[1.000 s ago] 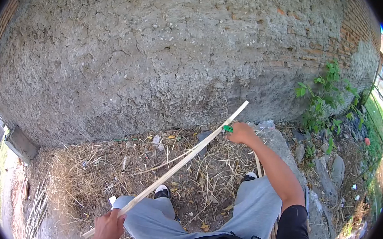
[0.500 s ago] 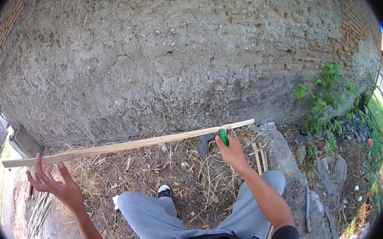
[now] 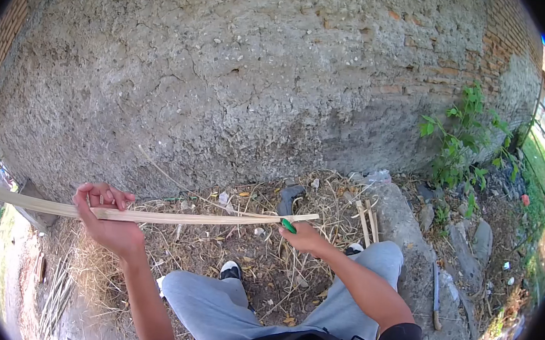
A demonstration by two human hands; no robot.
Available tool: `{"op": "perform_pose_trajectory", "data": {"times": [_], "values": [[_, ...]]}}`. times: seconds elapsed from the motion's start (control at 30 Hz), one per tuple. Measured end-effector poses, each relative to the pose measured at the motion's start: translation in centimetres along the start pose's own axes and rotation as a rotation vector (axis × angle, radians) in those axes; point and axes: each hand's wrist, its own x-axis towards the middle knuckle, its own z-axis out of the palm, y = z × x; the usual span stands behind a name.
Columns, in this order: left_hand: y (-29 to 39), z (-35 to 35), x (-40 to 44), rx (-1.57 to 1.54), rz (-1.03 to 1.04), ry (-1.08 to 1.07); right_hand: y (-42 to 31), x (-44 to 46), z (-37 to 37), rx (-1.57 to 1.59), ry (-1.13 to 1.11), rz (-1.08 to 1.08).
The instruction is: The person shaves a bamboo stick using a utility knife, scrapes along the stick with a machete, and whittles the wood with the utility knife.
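A long pale strip of wood or bamboo (image 3: 181, 218) lies roughly level in front of me, bowed slightly. My left hand (image 3: 112, 224) supports it towards the left end, with the fingers curled over and the strip across the palm. My right hand (image 3: 308, 239) grips a green cutter knife (image 3: 289, 226) against the strip near its right end; the blade is hidden. From about that spot a thin sliver (image 3: 171, 177) runs up and left, apart from the strip.
A rough plastered wall (image 3: 228, 88) rises ahead. Shavings litter the ground between my legs. Two short sticks (image 3: 366, 220) lie at the right, near a long-bladed knife (image 3: 436, 296) on a concrete slab (image 3: 410, 263). A stick bundle (image 3: 57, 300) lies lower left; a leafy plant (image 3: 463, 144) grows at right.
My left hand has risen from below the strip and closed around it. My right hand with the cutter knife has moved down and left. The strip is now more level, and a sliver stands away.
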Motion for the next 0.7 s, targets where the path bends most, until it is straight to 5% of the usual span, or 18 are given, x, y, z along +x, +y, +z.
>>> {"op": "perform_pose_trajectory", "data": {"times": [0.1, 0.2, 0.3, 0.57, 0.7], "values": [[-0.9, 4.0, 0.0, -0.015, -0.054, 0.008, 1.7, 1.4, 1.4, -0.292, -0.053, -0.022], [-3.5, 8.2, -1.1, 0.032, -0.071, -0.119, 1.6, -0.4, 2.4, -0.640, 0.155, -0.181], [-6.4, 10.9, -2.0, 0.107, -0.077, -0.228, 3.2, 0.5, 3.7, -0.629, 0.343, -0.338], [-9.6, 12.2, -1.2, 0.189, -0.123, -0.336, 4.6, 2.8, 4.8, -0.503, 0.055, -0.364], [-10.1, 11.5, -1.9, 0.222, -0.086, -0.226, 4.7, 0.6, 5.3, -0.440, 0.199, -0.292]]}}
